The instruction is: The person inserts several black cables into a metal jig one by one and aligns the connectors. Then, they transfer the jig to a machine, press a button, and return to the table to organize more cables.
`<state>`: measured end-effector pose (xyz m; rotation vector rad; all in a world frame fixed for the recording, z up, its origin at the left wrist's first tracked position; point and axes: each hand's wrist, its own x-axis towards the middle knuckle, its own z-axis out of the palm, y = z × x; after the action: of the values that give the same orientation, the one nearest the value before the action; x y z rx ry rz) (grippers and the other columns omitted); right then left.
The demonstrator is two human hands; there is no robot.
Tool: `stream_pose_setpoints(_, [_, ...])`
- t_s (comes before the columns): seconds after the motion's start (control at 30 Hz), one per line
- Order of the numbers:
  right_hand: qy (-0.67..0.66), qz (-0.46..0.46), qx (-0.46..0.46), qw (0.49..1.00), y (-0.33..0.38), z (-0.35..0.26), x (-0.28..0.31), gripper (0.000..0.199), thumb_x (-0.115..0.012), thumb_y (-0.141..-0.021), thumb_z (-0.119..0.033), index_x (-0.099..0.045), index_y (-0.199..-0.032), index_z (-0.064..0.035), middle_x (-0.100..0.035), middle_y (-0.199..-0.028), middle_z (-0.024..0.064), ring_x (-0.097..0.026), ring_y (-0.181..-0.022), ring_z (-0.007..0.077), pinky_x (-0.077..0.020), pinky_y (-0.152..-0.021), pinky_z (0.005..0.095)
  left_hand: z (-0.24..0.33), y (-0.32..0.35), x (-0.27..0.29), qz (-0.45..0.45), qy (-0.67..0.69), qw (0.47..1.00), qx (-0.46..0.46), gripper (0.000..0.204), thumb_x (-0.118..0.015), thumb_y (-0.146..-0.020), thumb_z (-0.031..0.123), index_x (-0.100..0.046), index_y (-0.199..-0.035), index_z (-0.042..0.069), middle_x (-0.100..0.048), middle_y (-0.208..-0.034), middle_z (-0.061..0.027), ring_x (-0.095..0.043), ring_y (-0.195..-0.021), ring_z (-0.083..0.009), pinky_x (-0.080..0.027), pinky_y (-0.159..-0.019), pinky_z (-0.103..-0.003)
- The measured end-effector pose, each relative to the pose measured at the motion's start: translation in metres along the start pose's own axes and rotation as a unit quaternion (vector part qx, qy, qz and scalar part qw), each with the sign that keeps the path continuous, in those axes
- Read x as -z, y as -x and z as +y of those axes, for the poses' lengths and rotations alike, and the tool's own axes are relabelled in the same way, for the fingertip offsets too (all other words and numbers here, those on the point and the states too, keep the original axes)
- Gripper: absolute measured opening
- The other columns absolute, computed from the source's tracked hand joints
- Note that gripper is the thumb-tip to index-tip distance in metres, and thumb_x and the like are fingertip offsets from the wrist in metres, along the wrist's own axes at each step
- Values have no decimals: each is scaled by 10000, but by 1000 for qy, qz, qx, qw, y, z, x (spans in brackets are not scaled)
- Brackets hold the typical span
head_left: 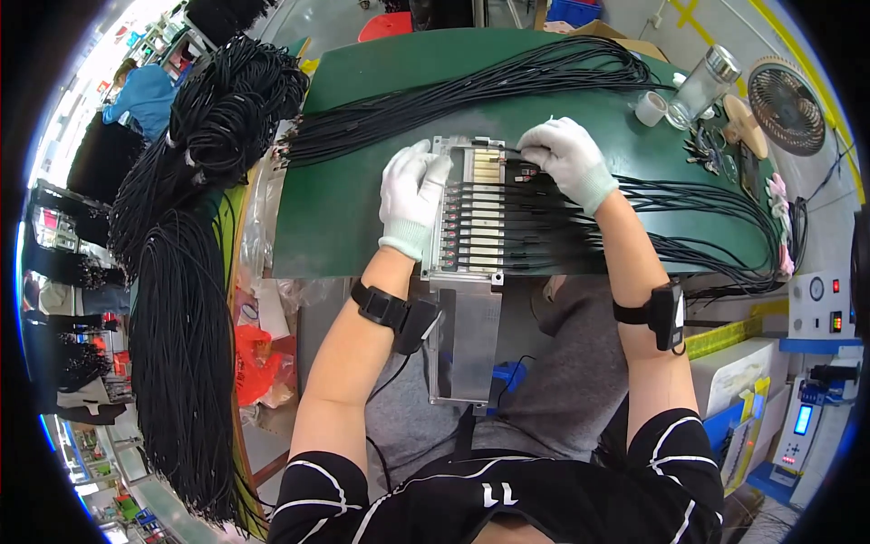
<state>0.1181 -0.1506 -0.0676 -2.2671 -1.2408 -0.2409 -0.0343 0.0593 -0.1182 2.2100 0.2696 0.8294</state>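
the slotted frame [468, 213] lay at the near edge of the green table [335, 218]. your left hand [410, 189] curled at its left side, grip undeterminable; your right hand [569, 161] pinched a cable [509, 149] at the far end. a snag rightward could have tugged the row of cables [544, 218] loose.

Site: cable workshop. Evidence: green worktop [335, 218], massed black cable bundles [186, 335], slotted fixture [476, 218], device [802, 422] with lit screen, co-worker [145, 93] at left.
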Motion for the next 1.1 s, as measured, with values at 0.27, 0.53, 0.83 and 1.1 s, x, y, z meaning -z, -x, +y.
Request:
stream_pose_setpoints(0.27, [-159, 19, 91, 983, 11, -50, -14, 169, -766, -804, -187, -716, -929, -84, -702, -872, 94, -632, -884, 314, -504, -799, 402, 19, 2, 6, -12, 60, 995, -77, 156, -755, -843, 213, -724, -861, 61, -697, -1175, -112, -570, -1189, -296, -449, -1032, -409])
stream_pose_setpoints(0.53, [-109, -11, -7, 994, 12, -25, -11, 110, -743, -824, -181, -735, -900, -103, -709, -852, 85, -633, -839, 306, -510, -789, 402, 2, 0, 13, 61, -76, 995, -11, 151, -736, -848, 220, -738, -872, 71, -723, -1098, -98, -609, -1107, -299, -471, -985, -400])
stream_pose_setpoints(0.83, [24, -24, 7, 999, 14, -15, -9, 86, -704, -834, -192, -730, -870, -118, -711, -834, 55, -620, -813, 298, -502, -803, 399, 5, -1, 15, 13, -70, 996, 61, 220, -655, -912, 267, -747, -943, 69, -734, -994, -100, -653, -970, -301, -509, -910, -390])
stream_pose_setpoints(1.1, [39, 0, 30, 999, 13, -22, -12, 75, -704, -828, -192, -720, -852, -123, -701, -814, 52, -621, -818, 302, -504, -791, 404, 3, -1, 10, -36, -51, 998, -13, 203, -666, -902, 314, -778, -1024, 197, -675, -1222, -134, -583, -1155, -327, -445, -1024, -435])
